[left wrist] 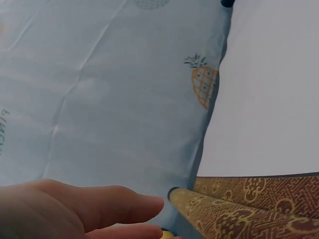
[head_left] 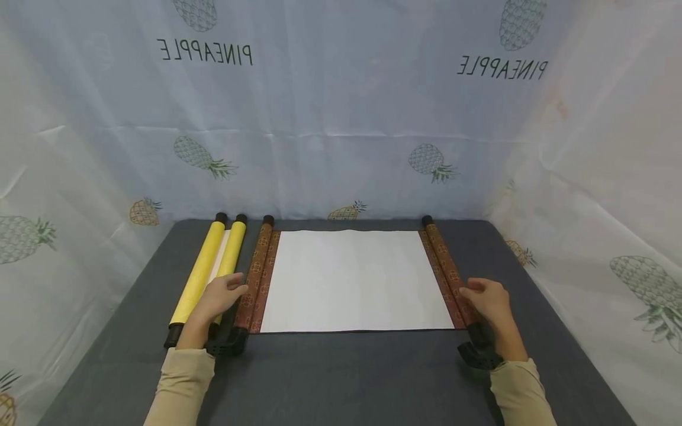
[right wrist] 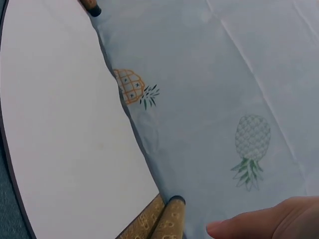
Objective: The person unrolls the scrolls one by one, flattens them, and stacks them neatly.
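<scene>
A hanging scroll lies partly unrolled, its white sheet [head_left: 357, 281] flat between two rollers in brown patterned cloth. My left hand [head_left: 219, 297] is beside the left roller [head_left: 256, 272], fingertips overlapping its outer edge in the head view. A gap shows between the extended finger [left wrist: 124, 205] and that roller in the left wrist view. On the other side, my right hand [head_left: 487, 299] is just outside the right roller [head_left: 450, 269], fingers loosely bent. The right wrist view shows its fingertip [right wrist: 224, 229] apart from the roller [right wrist: 171, 219]. Neither hand holds anything.
A yellow scroll [head_left: 198, 275] with two rolls close together lies left of the brown one, partly under the left hand. The dark grey table [head_left: 346, 378] ends at a hanging pineapple-print cloth [head_left: 341, 171], which also hangs along both sides.
</scene>
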A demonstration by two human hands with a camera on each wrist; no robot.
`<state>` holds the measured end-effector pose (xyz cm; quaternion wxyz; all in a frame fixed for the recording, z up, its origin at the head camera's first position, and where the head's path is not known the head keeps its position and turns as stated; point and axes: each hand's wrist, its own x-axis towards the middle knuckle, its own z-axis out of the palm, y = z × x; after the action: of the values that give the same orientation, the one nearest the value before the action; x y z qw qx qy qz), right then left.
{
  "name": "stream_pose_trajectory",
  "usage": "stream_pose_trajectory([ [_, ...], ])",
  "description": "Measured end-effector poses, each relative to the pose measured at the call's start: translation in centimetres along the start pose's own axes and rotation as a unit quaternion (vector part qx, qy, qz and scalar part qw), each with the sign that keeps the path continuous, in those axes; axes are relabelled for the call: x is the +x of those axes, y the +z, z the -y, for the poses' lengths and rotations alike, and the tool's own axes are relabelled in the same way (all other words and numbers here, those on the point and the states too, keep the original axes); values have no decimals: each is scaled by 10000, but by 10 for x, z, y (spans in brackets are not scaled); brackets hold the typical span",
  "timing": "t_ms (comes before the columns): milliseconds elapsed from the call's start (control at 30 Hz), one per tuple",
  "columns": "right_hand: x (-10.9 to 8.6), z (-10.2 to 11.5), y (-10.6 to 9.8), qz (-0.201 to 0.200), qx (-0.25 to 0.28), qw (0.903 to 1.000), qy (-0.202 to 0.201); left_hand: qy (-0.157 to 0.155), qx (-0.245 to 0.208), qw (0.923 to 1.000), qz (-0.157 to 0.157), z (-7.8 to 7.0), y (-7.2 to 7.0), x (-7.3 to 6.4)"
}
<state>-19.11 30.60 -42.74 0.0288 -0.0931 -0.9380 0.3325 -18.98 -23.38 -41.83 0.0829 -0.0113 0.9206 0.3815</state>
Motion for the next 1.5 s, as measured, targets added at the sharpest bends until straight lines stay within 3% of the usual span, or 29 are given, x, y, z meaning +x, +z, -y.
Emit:
stream_pose_trajectory([
  [100, -5, 15, 1, 69, 210, 9995, -237, 35, -60, 10000, -53, 4, -9, -4],
  [200, -9, 31, 9, 420, 599, 9968, -320, -40, -95, 9999, -71, 8, -19, -6],
  [567, -18, 95, 76, 1506, 1534, 9710, -1043, -244, -189, 9992, -257, 28, -55, -14],
  [733, -35, 134, 116, 2159, 1948, 9462, -1418, -408, -166, 9983, -383, 43, -68, -18],
  [900, -52, 171, 155, 2812, 2444, 9158, -1502, -614, -122, 9972, -415, 55, -77, -22],
  [967, -57, 185, 168, 3078, 2738, 9004, -1401, -661, -82, 9969, -428, 59, -79, -23],
  [1100, -65, 211, 186, 3685, 3369, 8591, -1123, -676, -56, 9970, -376, 70, -83, -24],
  [1200, -70, 231, 199, 3909, 3692, 8385, -884, -717, -107, 9970, -287, 80, -85, -21],
  [1367, -80, 263, 221, 3971, 4057, 8224, -370, -963, -376, 9946, -10, 96, -89, -19],
  [1500, -87, 286, 237, 4025, 4153, 8158, -65, -1056, -568, 9923, 319, 106, -90, -20],
])
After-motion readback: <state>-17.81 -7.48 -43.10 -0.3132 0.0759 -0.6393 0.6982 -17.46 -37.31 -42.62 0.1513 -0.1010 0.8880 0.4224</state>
